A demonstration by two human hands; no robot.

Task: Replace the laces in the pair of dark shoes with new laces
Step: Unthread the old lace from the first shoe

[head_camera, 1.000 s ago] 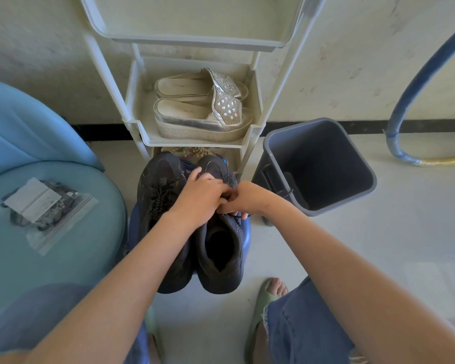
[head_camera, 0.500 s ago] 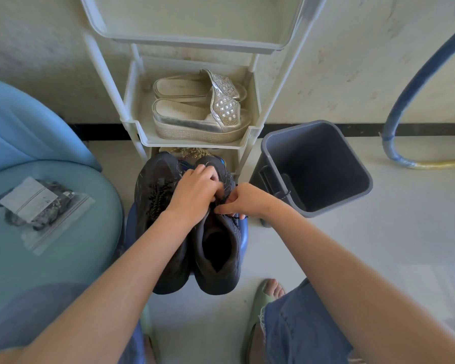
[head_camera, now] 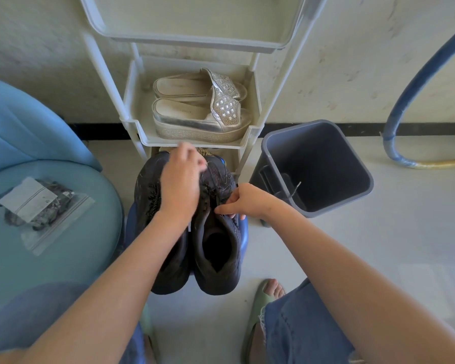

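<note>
Two dark shoes stand side by side on a blue stool (head_camera: 243, 232), toes towards the rack. The left shoe (head_camera: 147, 195) keeps its dark lace. Over the right shoe (head_camera: 216, 248) my left hand (head_camera: 180, 185) is blurred, with its fingers curled near the toe and seemingly pinching the old lace (head_camera: 208, 189) that runs up from the eyelets. At the right eyelet edge of that shoe, my right hand (head_camera: 243, 203) pinches the upper between thumb and forefinger. A clear bag of new laces (head_camera: 37, 206) lies on the teal seat at the left.
A white shoe rack (head_camera: 250, 137) holding silver platform sandals (head_camera: 200, 111) stands just beyond the shoes. To the right, a grey bin (head_camera: 352, 185) sits on the floor. A blue hose (head_camera: 405, 95) curves at far right. My foot in a green slipper (head_camera: 263, 303) rests below.
My left hand has moved away from my right hand, forward towards the toe of the right shoe. My right hand has stayed at the eyelet edge.
</note>
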